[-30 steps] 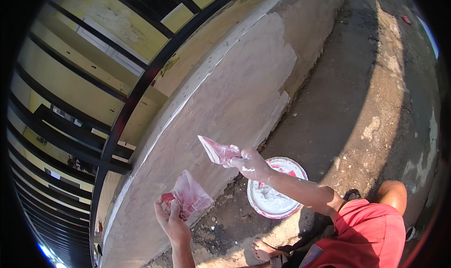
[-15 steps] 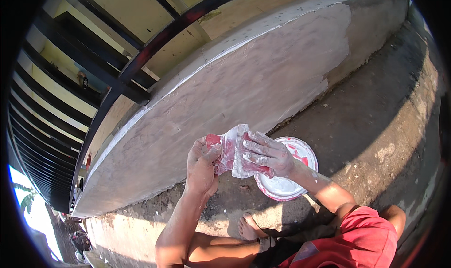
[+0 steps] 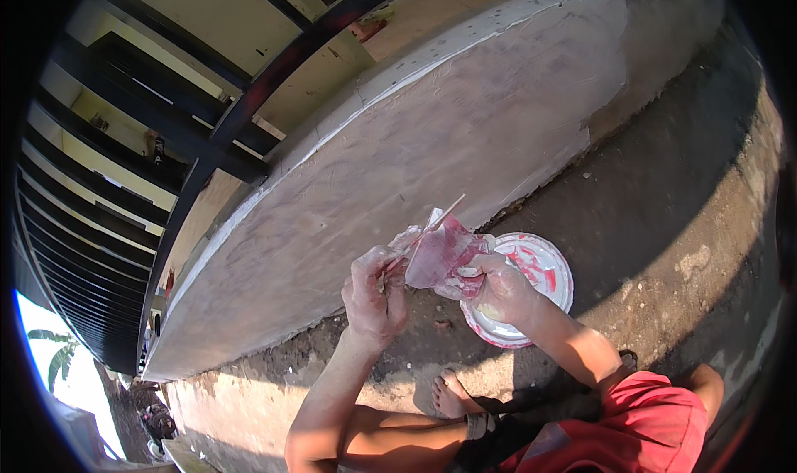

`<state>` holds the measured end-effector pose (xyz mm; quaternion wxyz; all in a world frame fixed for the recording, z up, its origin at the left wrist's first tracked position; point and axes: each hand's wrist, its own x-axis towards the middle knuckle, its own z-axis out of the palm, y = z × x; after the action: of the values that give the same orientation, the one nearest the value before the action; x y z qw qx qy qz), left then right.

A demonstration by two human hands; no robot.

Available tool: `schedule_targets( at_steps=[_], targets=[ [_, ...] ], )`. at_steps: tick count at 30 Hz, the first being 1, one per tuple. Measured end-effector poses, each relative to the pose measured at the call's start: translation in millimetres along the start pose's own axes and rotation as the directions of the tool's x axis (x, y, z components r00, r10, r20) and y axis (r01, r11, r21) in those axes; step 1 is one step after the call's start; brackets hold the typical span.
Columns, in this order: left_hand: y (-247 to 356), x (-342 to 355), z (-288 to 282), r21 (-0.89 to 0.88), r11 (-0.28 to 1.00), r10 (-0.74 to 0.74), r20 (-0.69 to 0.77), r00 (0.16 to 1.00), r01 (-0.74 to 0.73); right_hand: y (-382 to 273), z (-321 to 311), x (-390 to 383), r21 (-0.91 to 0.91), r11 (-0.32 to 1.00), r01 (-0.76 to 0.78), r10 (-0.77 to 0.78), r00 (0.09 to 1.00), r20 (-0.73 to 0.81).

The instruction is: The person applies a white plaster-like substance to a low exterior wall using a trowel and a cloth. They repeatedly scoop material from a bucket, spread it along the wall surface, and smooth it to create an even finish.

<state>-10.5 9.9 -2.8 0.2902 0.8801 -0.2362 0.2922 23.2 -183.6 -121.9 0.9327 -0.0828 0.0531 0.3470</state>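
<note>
My left hand (image 3: 374, 295), dusted with white, is closed on a thin red putty scraper (image 3: 448, 208) turned almost edge-on. In my right hand (image 3: 508, 289) is a second red putty scraper (image 3: 436, 256), its broad face smeared with white paste. The two scrapers meet or overlap in front of the wall; whether their blades touch is hard to tell. Just beyond and below my right hand stands a round white bucket (image 3: 568, 284) with red streaks and white paste in it. My right hand and wrist hide part of its rim.
A low wall (image 3: 465, 133) with a greyish, smoothed coat runs diagonally ahead, topped by a black metal railing (image 3: 216, 145) on the left. Dark ground (image 3: 647, 191) lies along its foot. My bare foot (image 3: 452, 394) rests near the bucket.
My left hand has turned its scraper from face-on to edge-on. My right hand has shifted from fingers flat across a scraper to gripping its scraper at the lower end.
</note>
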Motion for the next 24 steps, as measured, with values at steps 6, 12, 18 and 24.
schedule_targets(
  at_steps=[6,12,18,24],
  targets=[
    [-0.7,21.8,8.9,0.002,0.935,0.345,0.208,0.915,-0.353,-40.1,29.4,-22.9,0.039,0.998,0.053,-0.057,0.99,0.129],
    [-11.5,3.3,-8.0,0.253,0.966,0.034,0.086,0.996,-0.055,-104.0,57.1,-46.3,-0.282,0.784,0.552,-0.558,0.827,0.067],
    [1.0,8.8,-1.7,0.184,0.979,-0.094,0.015,0.995,0.09,-206.2,83.1,-11.8,-0.663,-0.728,0.173,-0.668,0.036,0.743],
    [8.2,13.0,-0.1,0.164,0.98,-0.117,-0.01,0.993,0.117,-206.0,75.8,71.4,-0.565,-0.781,-0.267,-0.617,0.187,0.765]
  ],
)
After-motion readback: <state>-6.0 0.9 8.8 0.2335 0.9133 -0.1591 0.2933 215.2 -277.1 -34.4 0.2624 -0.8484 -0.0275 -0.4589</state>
